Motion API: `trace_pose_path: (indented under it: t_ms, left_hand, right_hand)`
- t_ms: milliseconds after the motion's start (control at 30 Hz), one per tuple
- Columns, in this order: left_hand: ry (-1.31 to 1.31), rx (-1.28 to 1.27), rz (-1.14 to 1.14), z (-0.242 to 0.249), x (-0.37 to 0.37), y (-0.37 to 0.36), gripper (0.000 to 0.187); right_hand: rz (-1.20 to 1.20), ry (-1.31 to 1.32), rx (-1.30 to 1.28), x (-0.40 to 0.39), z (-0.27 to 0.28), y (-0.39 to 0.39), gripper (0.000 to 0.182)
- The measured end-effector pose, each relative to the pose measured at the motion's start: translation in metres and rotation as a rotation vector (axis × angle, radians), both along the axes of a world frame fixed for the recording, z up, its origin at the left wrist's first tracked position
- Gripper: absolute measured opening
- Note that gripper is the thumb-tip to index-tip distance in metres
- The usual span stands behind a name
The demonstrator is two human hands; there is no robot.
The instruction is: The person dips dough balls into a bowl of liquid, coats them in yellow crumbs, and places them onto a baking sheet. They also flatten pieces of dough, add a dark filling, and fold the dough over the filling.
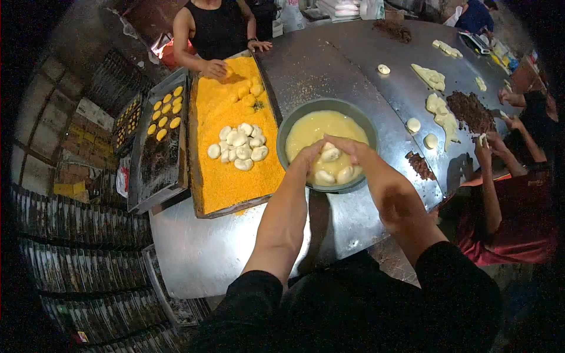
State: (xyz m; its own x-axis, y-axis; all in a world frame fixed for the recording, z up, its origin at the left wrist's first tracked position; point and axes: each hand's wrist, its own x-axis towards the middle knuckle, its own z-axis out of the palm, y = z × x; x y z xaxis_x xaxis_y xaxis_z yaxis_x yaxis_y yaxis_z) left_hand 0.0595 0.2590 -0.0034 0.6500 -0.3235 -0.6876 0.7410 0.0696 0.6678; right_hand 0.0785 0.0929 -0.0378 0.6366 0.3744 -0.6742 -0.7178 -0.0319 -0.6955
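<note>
Both hands are cupped over a dark green bowl (283,133) of pale yellow liquid (322,126). My left hand (311,154) curves around the left side of some wet white dough balls (330,155), and my right hand (347,147) closes in from the right side. The fingertips come close together at the far side of the balls. More dough balls (324,177) lie in the liquid by my wrists. Left of the bowl, a tray of orange-yellow crumbs (220,182) holds a heap of wet white dough balls (238,145).
Across the crumb tray, another person's hand (214,69) touches a crumb-coated ball. A baking tray (154,185) with yellow rounds stands at far left, near stacked dark trays (88,259). On the metal table's right lie dough strips (438,112) and brown filling (471,112), where co-workers' hands work.
</note>
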Motion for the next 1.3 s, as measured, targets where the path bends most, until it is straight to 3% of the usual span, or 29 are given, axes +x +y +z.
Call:
trace_pose_path:
  t_ms: [67,133,200,233,333,467,533,567,600,667,700,800,900,1000,1067,1133,1200,1267,1300]
  left_hand:
    - [0.011,-0.104,0.047,-0.015,0.008,-0.001,0.047]
    - [0.022,-0.211,0.095,-0.015,0.012,-0.003,0.044]
    - [-0.14,-0.207,0.362,0.0,0.011,-0.004,0.04]
    - [-0.141,-0.208,0.366,0.007,0.011,-0.003,0.04]
    - [-0.193,-0.119,0.407,0.021,0.019,-0.005,0.038]
    - [-0.337,0.034,0.338,0.022,0.026,-0.011,0.037]
    - [-0.477,0.243,0.282,0.017,0.031,-0.014,0.039]
    - [-0.504,0.348,0.207,0.012,0.031,-0.018,0.039]
    - [-0.514,0.367,0.19,0.055,0.008,-0.015,0.034]
    - [-0.599,0.33,0.247,0.035,0.011,-0.024,0.03]
    - [-0.536,0.158,0.408,0.022,0.013,-0.035,0.029]
    - [-0.597,0.121,0.52,0.056,-0.004,-0.025,0.039]
    - [-0.644,0.165,0.643,0.114,-0.025,0.029,0.033]
    - [-0.795,0.22,0.836,0.088,-0.008,0.09,0.03]
    - [-0.77,0.454,0.911,0.059,0.017,0.139,0.03]
    - [-0.6,0.167,0.823,0.051,0.033,0.191,0.04]
    - [-0.422,-0.172,0.911,0.062,0.028,0.214,0.031]
    - [-0.437,-0.112,0.847,0.062,0.022,0.222,0.036]
    - [-0.438,-0.056,0.775,0.055,0.019,0.222,0.042]
  right_hand:
    - [-0.041,-0.036,-0.065,0.0,0.012,0.004,0.051]
    - [-0.056,0.068,0.154,-0.019,0.058,0.011,0.043]
    - [-0.056,0.033,0.185,-0.02,0.073,0.016,0.039]
    - [-0.062,0.007,0.22,-0.023,0.081,0.021,0.035]
    - [-0.139,-0.179,0.065,-0.033,0.109,0.034,0.032]
    - [-0.242,-0.216,0.056,-0.035,0.102,0.042,0.033]
    - [-0.464,-0.359,0.091,-0.036,0.094,0.048,0.038]
    - [-0.465,-0.34,0.074,-0.041,0.089,0.044,0.038]
    - [-0.454,-0.277,0.02,-0.052,0.097,0.042,0.039]
    - [-0.416,-0.253,-0.041,-0.048,0.124,0.046,0.041]
    - [-0.492,-0.326,-0.073,-0.056,0.128,0.052,0.042]
    - [-0.56,-0.565,-0.067,-0.066,0.152,0.071,0.051]
    - [-0.564,-0.601,-0.075,-0.068,0.176,0.124,0.049]
    - [-0.38,-0.658,-0.057,-0.034,0.152,0.178,0.044]
    - [-0.224,-0.621,0.019,-0.013,0.138,0.219,0.043]
    - [-0.159,-0.51,0.211,0.003,0.129,0.251,0.047]
    - [-0.213,-0.482,0.177,0.007,0.131,0.261,0.049]
    - [-0.278,-0.45,0.133,0.004,0.137,0.259,0.051]
    - [-0.28,-0.587,0.095,-0.001,0.136,0.245,0.051]
